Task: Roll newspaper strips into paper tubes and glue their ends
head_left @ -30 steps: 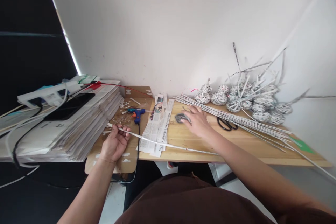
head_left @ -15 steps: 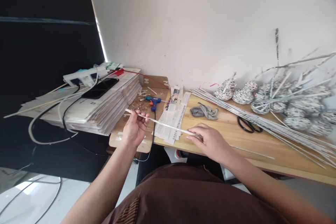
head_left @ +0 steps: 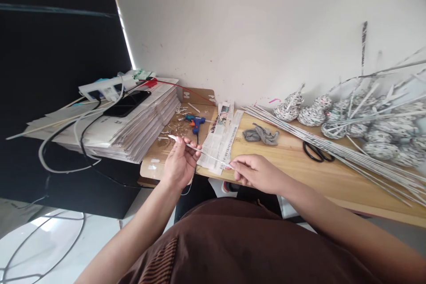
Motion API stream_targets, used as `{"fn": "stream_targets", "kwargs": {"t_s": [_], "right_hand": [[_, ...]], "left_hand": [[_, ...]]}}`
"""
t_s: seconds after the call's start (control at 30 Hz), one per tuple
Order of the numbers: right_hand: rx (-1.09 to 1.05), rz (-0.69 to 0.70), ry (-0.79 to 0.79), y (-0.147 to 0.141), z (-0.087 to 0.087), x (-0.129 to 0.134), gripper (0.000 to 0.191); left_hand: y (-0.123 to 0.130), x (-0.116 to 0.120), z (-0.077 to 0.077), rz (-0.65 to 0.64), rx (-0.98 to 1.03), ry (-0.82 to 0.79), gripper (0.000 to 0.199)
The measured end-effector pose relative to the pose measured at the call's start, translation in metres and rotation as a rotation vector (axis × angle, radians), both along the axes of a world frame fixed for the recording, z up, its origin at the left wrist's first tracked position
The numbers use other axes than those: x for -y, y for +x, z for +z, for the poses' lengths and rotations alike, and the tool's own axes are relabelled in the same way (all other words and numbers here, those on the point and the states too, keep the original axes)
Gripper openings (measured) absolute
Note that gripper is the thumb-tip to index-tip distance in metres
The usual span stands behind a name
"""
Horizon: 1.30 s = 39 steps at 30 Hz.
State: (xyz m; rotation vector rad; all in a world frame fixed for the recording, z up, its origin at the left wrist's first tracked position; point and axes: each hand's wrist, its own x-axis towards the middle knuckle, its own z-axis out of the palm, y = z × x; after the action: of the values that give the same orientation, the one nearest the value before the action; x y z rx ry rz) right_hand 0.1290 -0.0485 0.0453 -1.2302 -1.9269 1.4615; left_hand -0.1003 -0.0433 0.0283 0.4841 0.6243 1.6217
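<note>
Between my hands runs a thin rolled paper stick (head_left: 211,157), slanting down to the right over the table edge. My left hand (head_left: 181,163), palm up, is closed around its upper left part, and a flattened white tip sticks out past the thumb. Its right end is pinched by the thumb and fingers of my right hand (head_left: 253,171); any part beyond that grip is hidden. Newspaper strips (head_left: 218,142) lie on the table just behind the stick. A blue glue gun (head_left: 197,124) rests on a littered board (head_left: 151,164) beyond my left hand.
At left, a tall paper stack (head_left: 140,135) carries a phone (head_left: 127,103), a power strip (head_left: 106,88) and looping cables. Rightward on the wooden table (head_left: 282,159) are a grey cloth (head_left: 260,135), black-handled scissors (head_left: 316,153), long paper sticks (head_left: 333,147) and several woven paper gourds (head_left: 311,115).
My right hand has slid left along the stick, closer to my left hand. My left hand has shifted slightly right. A thin length seen right of my right wrist no longer shows.
</note>
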Motion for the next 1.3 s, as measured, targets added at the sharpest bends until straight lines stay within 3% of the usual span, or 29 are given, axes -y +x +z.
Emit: {"fn": "stream_targets", "kwargs": {"t_s": [0.2,0.37,0.53,0.77,0.83,1.03,1.3], "right_hand": [[0.088,-0.038,0.255,-0.021,0.009,0.0,0.022],[-0.008,-0.011,0.065,-0.023,0.008,-0.001,0.02],[0.038,-0.016,0.126,-0.023,0.009,-0.001,0.021],[0.204,0.035,0.563,-0.036,0.019,0.006,0.02],[0.207,0.04,0.617,-0.039,0.019,0.007,0.023],[0.11,0.052,0.289,-0.042,0.015,0.005,0.032],[0.141,0.033,0.385,-0.03,0.014,0.008,0.03]], "left_hand": [[0.017,0.013,-0.001,0.021,-0.008,-0.007,0.026],[0.02,0.019,0.003,0.021,0.013,0.002,0.024],[0.023,0.022,0.002,0.003,0.0,0.008,0.024],[0.029,0.025,-0.001,-0.029,-0.025,0.018,0.024],[0.029,0.027,-0.001,-0.028,-0.02,0.016,0.023],[0.03,0.032,-0.005,-0.067,-0.045,0.03,0.022],[0.023,0.028,-0.006,-0.004,-0.048,-0.012,0.025]]}}
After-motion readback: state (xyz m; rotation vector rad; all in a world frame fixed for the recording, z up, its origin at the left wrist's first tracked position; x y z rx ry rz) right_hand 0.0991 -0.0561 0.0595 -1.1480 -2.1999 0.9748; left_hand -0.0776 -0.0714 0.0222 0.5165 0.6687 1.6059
